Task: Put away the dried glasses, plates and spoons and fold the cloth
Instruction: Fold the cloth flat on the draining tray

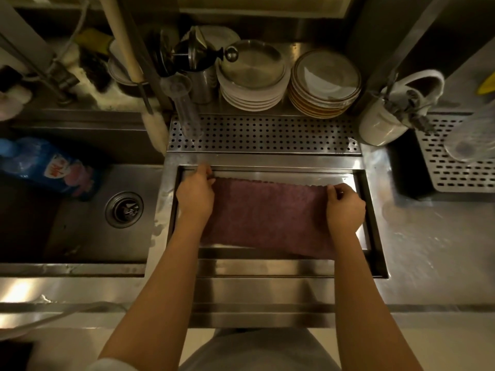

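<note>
Two bare forearms reach from the near edge over the steel counter (428, 250), and both hands are at the purple cloth (267, 215). This cloth lies spread flat inside a shallow sunken tray (375, 236) in the middle of the counter, with its near edge hanging a little over the near rim of the tray. At the far left corner of the cloth is the left hand (195, 195), with its fingers curled and pinching the cloth's edge. At the far right corner the right hand (345, 206) pinches the edge between the thumb and the curled fingers. Just beyond the tray lies a steel plate with round holes (267, 135), and a clear tall glass (184, 108) stands on its left end. Farther behind it are two stacks: white plates (251, 100) with a steel dish (253, 64) on top, and to the right of them brown-edged plates (325, 81). A white cup (380, 124) stands to the right of the holed plate, tilted. On the left is a deep sink (80, 231) with a round drain (124, 209), and a blue bottle (51, 170) lies at its far left side.
</note>
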